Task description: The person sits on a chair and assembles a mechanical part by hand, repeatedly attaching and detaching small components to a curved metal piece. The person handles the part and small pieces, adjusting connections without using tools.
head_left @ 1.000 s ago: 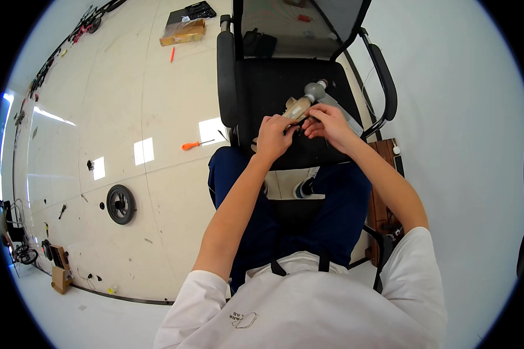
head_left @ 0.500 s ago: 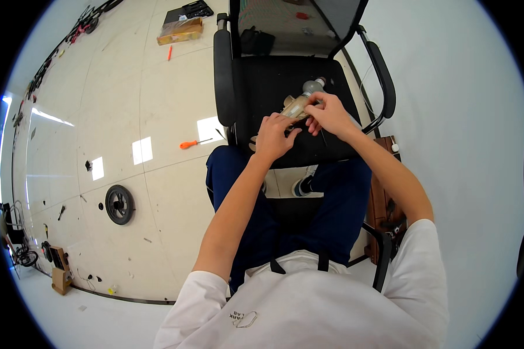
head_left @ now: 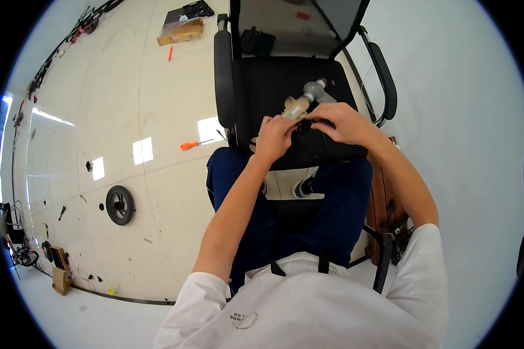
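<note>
Left hand (head_left: 272,138) clamped on tan device (head_left: 297,109), back from chair seat's (head_left: 265,78) front edge: brace it steadily. Right hand (head_left: 346,124) beside; can't tell if pinching.

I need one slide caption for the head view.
Left hand and right hand at a long beige device over a black seat.

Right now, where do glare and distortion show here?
Head view: bright patches glare off the floor, one by the orange screwdriver; head view: fisheye bends floor joints; head view: the beige part at the left hand is too small for fine detail.
</note>
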`<state>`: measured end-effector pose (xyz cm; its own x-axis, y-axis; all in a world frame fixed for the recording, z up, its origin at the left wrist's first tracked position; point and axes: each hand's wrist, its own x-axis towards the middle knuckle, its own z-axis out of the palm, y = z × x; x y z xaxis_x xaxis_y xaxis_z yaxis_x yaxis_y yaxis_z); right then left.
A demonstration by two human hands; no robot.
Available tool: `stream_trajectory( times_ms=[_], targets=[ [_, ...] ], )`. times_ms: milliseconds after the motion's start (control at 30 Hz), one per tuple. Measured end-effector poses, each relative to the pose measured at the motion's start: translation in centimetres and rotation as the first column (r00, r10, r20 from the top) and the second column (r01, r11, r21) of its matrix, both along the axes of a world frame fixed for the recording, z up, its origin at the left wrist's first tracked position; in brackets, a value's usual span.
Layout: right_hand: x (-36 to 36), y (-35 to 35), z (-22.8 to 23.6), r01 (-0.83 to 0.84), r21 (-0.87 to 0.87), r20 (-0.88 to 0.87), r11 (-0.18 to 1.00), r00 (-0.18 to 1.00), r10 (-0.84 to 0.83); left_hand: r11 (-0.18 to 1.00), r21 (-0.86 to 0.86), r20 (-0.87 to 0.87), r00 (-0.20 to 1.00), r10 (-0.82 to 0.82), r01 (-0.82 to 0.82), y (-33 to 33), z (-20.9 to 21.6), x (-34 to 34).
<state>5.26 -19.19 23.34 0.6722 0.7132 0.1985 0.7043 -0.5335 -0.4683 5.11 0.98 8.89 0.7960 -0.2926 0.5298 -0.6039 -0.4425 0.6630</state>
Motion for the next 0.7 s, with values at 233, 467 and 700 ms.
stream_trajectory(
  times_ms=[233, 467, 700],
  targets=[
    [1.3, 1.5, -0.5, 0.089, -0.115, -0.133, 0.989, 0.986, -0.104, 1.000, 0.027, -0.092, 0.996, -0.010, 0.013, 0.9, -0.7, -0.8],
    [0.0, 3.3, -2.2, 0.690, 0.069, -0.800, 0.720, 0.470, -0.373, 1.000, 0.013, -0.155, 0.988, 0.018, -0.016, 0.3, 0.1, -0.8],
    [-0.8, 2.2, -4.3, 0.781, 0.135, -0.958, 0.610, 0.261, -0.123, 1.000, 0.004, -0.113, 0.993, 0.027, -0.026, 0.3, -0.4, -0.3]
  ],
)
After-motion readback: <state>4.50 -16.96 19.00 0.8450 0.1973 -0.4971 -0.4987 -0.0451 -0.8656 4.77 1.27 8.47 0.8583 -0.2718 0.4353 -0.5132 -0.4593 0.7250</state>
